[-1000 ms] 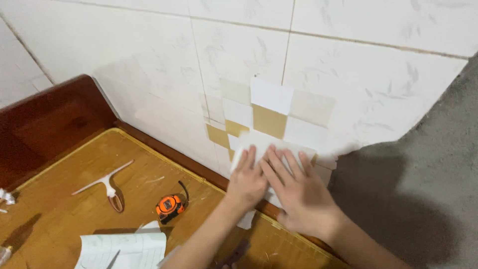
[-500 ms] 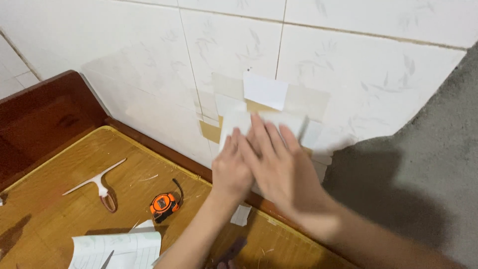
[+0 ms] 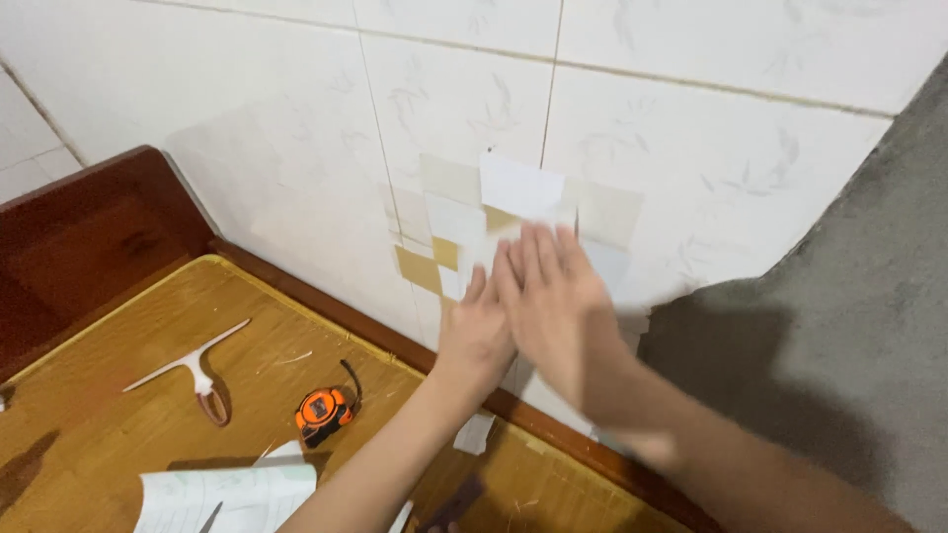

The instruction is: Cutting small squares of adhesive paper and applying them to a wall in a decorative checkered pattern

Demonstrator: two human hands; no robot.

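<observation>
Both hands, left [image 3: 477,336] and right [image 3: 555,296], slid higher, pressed flat together on the white sheet [image 3: 520,188].

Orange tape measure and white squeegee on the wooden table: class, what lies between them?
In the head view, only bare wooden table lies between the white squeegee and the orange tape measure.

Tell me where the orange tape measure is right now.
In the head view, the orange tape measure lies on the yellow wooden tabletop, lower left of centre, right of the white T-shaped squeegee and just left of the left forearm.
</observation>
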